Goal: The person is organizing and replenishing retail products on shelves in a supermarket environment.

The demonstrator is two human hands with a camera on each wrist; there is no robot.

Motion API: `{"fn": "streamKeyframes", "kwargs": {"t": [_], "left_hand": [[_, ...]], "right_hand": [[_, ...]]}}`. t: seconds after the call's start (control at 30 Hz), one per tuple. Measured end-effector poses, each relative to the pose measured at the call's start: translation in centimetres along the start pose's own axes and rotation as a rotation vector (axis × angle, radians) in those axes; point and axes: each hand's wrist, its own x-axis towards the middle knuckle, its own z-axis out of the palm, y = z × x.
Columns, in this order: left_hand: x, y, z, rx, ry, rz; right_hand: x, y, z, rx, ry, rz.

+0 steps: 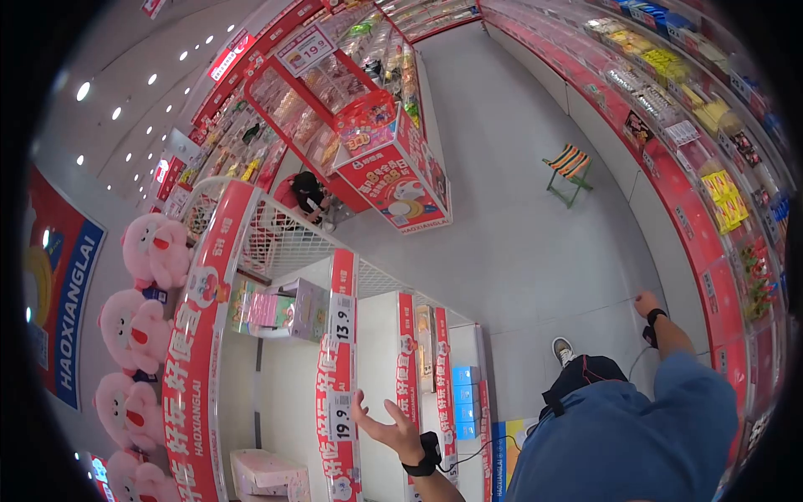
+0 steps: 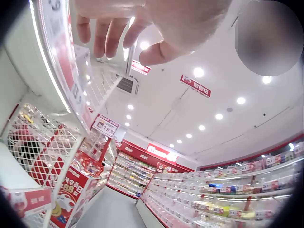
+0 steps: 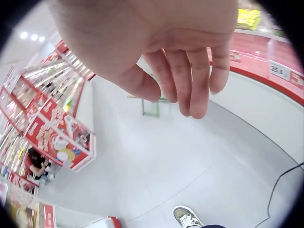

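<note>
In the head view the left hand [image 1: 389, 428] is beside the red-edged shelf with its 19.9 price tag [image 1: 341, 416], fingers spread and holding nothing. The left wrist view shows the same hand [image 2: 142, 28] with loosely bent fingers near a shelf edge [image 2: 61, 61]; contact cannot be told. On the other side, the right hand [image 1: 645, 304] hangs over the grey floor near the right-hand shelving. Its fingers hang relaxed with nothing in them in the right wrist view, where the hand [image 3: 161, 52] fills the top.
A striped folding stool [image 1: 570, 164] stands in the aisle. Pink plush toys [image 1: 134, 326] line the left side. A red promotional bin [image 1: 401, 180] stands ahead, with a seated person [image 1: 309, 197] beside it. Blue boxes [image 1: 467, 403] and a pink box [image 1: 269, 473] sit on shelves.
</note>
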Motion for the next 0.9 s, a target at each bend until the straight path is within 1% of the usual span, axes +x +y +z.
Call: {"fn": "streamKeyframes", "kwargs": {"t": [0.07, 0.1, 0.13, 0.17, 0.2, 0.23, 0.27, 0.3, 0.33, 0.37, 0.4, 0.43, 0.47, 0.5, 0.53, 0.57, 0.63, 0.73, 0.83, 0.9], "left_hand": [[3.4, 1.7, 5.4, -0.156, -0.106, 0.053], [4.9, 2.7, 8.6, -0.226, -0.095, 0.067], [6.3, 3.8, 11.9, -0.282, -0.123, 0.072], [7.6, 5.0, 14.8, -0.333, -0.161, 0.072], [8.8, 6.3, 18.1, -0.388, -0.198, 0.075], [9.8, 7.2, 21.3, -0.413, -0.223, 0.072], [10.9, 8.6, 23.8, -0.456, -0.264, 0.081], [12.0, 9.9, 26.3, -0.502, -0.302, 0.09], [12.8, 11.1, 28.7, -0.554, -0.334, 0.086], [13.8, 12.1, 30.7, -0.572, -0.343, 0.094], [14.6, 12.7, 32.7, -0.588, -0.354, 0.086], [15.3, 13.1, 34.5, -0.602, -0.365, 0.068], [15.8, 13.4, 36.3, -0.613, -0.375, 0.043], [16.5, 13.7, 38.0, -0.621, -0.372, 0.031], [17.0, 13.7, 39.6, -0.633, -0.387, 0.014], [17.7, 13.4, 41.3, -0.642, -0.403, 0.001], [19.6, 12.8, 44.9, -0.661, -0.421, -0.013], [23.2, 11.8, 50.4, -0.724, -0.415, -0.087], [28.2, 11.7, 55.7, -0.852, -0.456, -0.257], [31.5, 11.2, 59.8, -0.877, -0.483, -0.292]], "right_hand": [[0.8, 5.3, -0.5, 0.057, 0.107, 0.06], [3.4, 11.0, 1.9, 0.18, 0.09, 0.106], [1.5, 10.9, -1.0, 0.099, -0.015, 0.139], [2.0, 13.8, -1.1, 0.112, -0.082, 0.176], [1.0, 14.7, -1.6, -0.01, -0.064, 0.2], [1.8, 17.0, -0.8, 0.224, -0.15, 0.511], [4.9, 26.3, 5.2, 0.697, -0.118, 0.745], [3.0, 22.4, 2.8, 0.593, -0.101, 0.737], [2.9, 20.4, 1.2, -0.053, -0.509, 0.317], [3.1, 19.4, 0.3, -0.663, -0.603, -0.239], [4.1, 17.7, 0.5, -0.613, -0.581, -0.225], [5.6, 15.7, 1.3, -0.109, -0.496, 0.15], [7.1, 14.0, 2.0, 0.541, -0.278, 0.498], [8.9, 11.6, 1.9, 0.66, -0.221, 0.489], [11.1, 9.4, 1.8, 0.588, -0.203, 0.399], [13.2, 7.1, 1.7, 0.608, -0.158, 0.362], [17.3, 2.1, 0.0, 0.643, -0.159, 0.246], [23.5, -3.0, -0.9, 0.657, -0.142, 0.177], [28.3, -6.8, -1.6, 0.696, -0.104, 0.22], [30.5, -8.5, -1.2, 0.686, -0.085, 0.32]]}}
